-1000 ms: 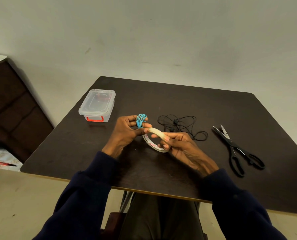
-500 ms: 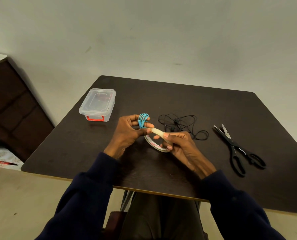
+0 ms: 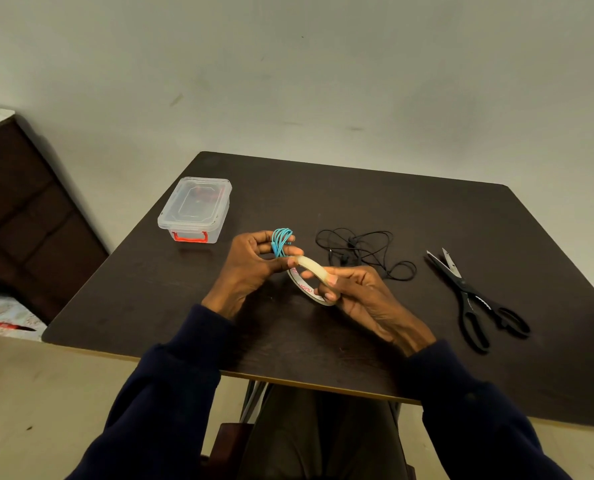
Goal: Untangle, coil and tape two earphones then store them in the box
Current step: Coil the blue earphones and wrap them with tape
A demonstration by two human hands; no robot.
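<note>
Little has shifted over the last second: both hands stay raised over the middle of the dark surface [image 3: 358, 188], and the right hand [image 3: 368, 296] has edged only slightly nearer the left hand [image 3: 250, 268].

The left grip pinches the blue earphone [image 3: 281, 241], wound into a tight coil, between thumb and curled fingers. The loops stand upright above the fingers, at 12 o'clock from the palm. The left thumb tip lies against the near end of the tape [image 3: 311, 266].

The tape is a pale roll held on edge between the two hands, its inner face showing red print. The right grip is closed round the roll's 4 o'clock side, with the thumb on top and the fingertips curled under the rim. Whether a strip has been pulled free of the roll cannot be told.

The black earphone [image 3: 361, 251] lies loose and tangled on the surface at 1 o'clock from the hands, just beyond the right knuckles and touching neither hand.

The box [image 3: 195, 209], clear plastic with its lid on and a red latch [image 3: 189, 237] facing the person, sits at 10 o'clock near the surface's left edge, well apart from the hands.

Black scissors [image 3: 472, 299] lie at 3 o'clock, blades parted and pointing away from the person.

Dark sleeves [image 3: 171, 393] cover both forearms.
</note>
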